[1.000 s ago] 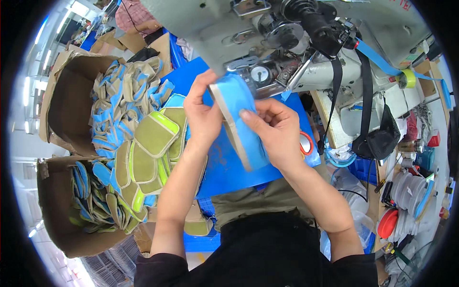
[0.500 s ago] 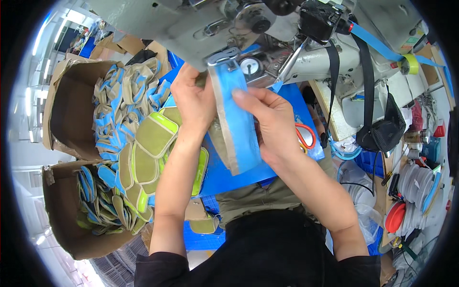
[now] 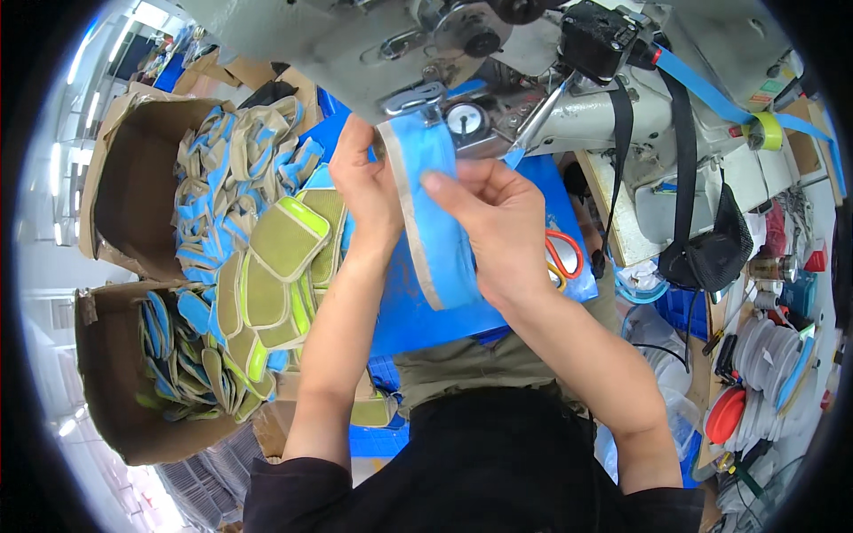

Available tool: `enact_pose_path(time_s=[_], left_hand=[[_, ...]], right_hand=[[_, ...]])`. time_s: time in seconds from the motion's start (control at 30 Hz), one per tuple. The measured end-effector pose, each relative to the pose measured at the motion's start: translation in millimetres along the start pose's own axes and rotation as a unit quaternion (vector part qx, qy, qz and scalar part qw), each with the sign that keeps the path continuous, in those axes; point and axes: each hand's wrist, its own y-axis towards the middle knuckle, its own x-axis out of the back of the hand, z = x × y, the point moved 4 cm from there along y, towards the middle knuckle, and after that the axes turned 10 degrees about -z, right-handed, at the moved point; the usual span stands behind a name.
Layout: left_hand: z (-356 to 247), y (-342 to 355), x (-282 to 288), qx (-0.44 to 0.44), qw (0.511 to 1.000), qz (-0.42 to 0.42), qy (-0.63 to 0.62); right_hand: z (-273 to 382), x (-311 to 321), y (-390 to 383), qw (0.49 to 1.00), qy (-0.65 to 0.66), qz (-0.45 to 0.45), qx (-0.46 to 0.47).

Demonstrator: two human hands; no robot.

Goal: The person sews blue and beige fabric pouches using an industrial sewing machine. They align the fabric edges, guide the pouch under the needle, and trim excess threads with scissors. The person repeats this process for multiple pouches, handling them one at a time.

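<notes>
A blue fabric piece with beige edging (image 3: 435,244) hangs below the metal foot of the grey sewing machine (image 3: 418,98), its top end at the foot. My left hand (image 3: 366,182) grips the left edge near that top end, fingers curled behind it. My right hand (image 3: 502,222) pinches the piece from the right, thumb on the blue face, other fingers bent and partly hidden. Beneath is a blue work surface (image 3: 400,324), with orange-handled scissors (image 3: 569,266) to the right of my right hand, partly covered by it.
Olive-green padded pieces (image 3: 284,240) lie piled at the left, beside cardboard boxes (image 3: 107,373) holding blue and beige pieces (image 3: 213,195). At right are black straps (image 3: 682,178), a blue tape feed (image 3: 711,93), a second worktop (image 3: 604,244) and spools (image 3: 755,355).
Over the last second both hands and the fabric piece have shifted slightly left. The piece hangs straighter than a second ago, and my right thumb has moved left along its face.
</notes>
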Motion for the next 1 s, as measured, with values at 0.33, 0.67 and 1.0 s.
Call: enact_pose_path(time_s=[0.33,0.67,1.0], left_hand=[[22.1,-7.7,-4.7,0.101,0.993,0.019,-0.057],[-18.6,-25.6,30.2,0.207,0.963,0.026,-0.173],[-33.9,-16.9,-0.6,0.275,0.935,0.120,-0.192]], right_hand=[[-10.5,-4.9,-0.1,0.998,-0.002,-0.003,0.065],[-1.5,10.0,3.1,0.997,-0.010,0.072,0.016],[-7.7,15.7,8.8,0.986,-0.077,0.110,0.102]])
